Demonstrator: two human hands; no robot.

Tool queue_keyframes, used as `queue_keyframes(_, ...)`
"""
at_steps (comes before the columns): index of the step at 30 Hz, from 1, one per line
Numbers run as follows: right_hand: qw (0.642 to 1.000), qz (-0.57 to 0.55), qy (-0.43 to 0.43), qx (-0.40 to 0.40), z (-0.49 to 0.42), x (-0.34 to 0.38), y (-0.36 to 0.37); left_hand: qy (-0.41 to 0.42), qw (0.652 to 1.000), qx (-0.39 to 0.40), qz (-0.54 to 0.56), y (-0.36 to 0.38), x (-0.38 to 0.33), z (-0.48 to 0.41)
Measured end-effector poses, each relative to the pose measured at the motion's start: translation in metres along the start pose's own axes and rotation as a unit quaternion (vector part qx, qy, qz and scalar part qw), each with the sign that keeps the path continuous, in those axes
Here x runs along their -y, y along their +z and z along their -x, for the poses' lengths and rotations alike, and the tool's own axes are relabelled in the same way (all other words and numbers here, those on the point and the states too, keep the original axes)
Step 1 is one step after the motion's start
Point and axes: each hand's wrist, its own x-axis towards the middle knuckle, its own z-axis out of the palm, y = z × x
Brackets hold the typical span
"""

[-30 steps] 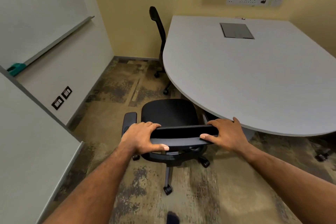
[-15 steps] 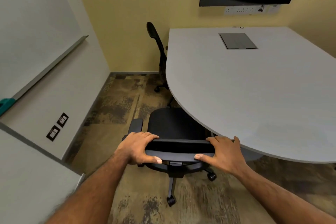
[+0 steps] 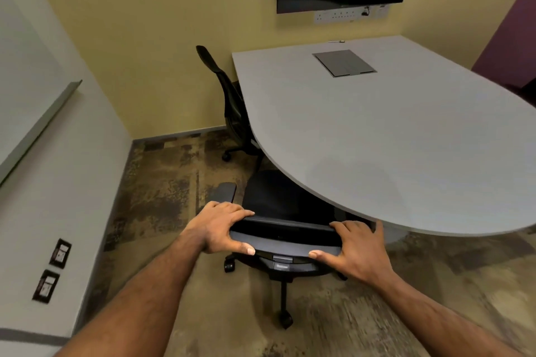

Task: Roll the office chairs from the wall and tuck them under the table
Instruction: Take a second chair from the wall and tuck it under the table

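Hands, left hand (image 3: 222,226) and right hand (image 3: 355,249), clamp near office chair (image 3: 285,206) backrest, seat half under table (image 3: 391,139); far chair (image 3: 232,104) already tucked.

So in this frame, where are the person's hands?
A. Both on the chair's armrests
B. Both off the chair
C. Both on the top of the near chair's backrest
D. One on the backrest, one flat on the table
C: the left hand and the right hand each grip an end of the near chair's backrest, whose seat sits partly under the table.
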Motion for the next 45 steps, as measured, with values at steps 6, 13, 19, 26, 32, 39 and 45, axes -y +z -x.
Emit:
queue_keyframes(6, 0.999, -0.023, 0.026, -0.019, -0.018, 0.042, 0.006, 0.035, 0.999, 0.026, 0.021, -0.014, 0.056, -0.018)
queue_keyframes(13, 0.998, -0.024, 0.052, -0.020, -0.048, 0.081, 0.008, 0.033, 0.996, 0.047, 0.068, -0.028, 0.113, -0.051)
queue_keyframes(19, 0.992, -0.036, 0.116, -0.046, -0.093, 0.125, 0.012, 0.005, 0.994, 0.059, 0.087, -0.049, 0.164, -0.079)
queue_keyframes(26, 0.988, -0.017, 0.145, -0.045, -0.151, 0.155, 0.007, 0.010, 0.992, 0.077, 0.101, -0.064, 0.217, -0.127)
queue_keyframes(32, 0.985, -0.019, 0.168, -0.039, -0.184, 0.167, 0.006, 0.045, 0.990, 0.090, 0.095, -0.074, 0.250, -0.167)
queue_keyframes(39, 0.970, -0.018, 0.235, -0.058, -0.212, 0.209, 0.014, 0.128, 0.987, 0.085, 0.047, -0.090, 0.299, -0.208)
queue_keyframes(45, 0.960, -0.010, 0.274, -0.057, -0.242, 0.251, 0.020, 0.178, 0.979, 0.093, 0.037, -0.109, 0.344, -0.238)
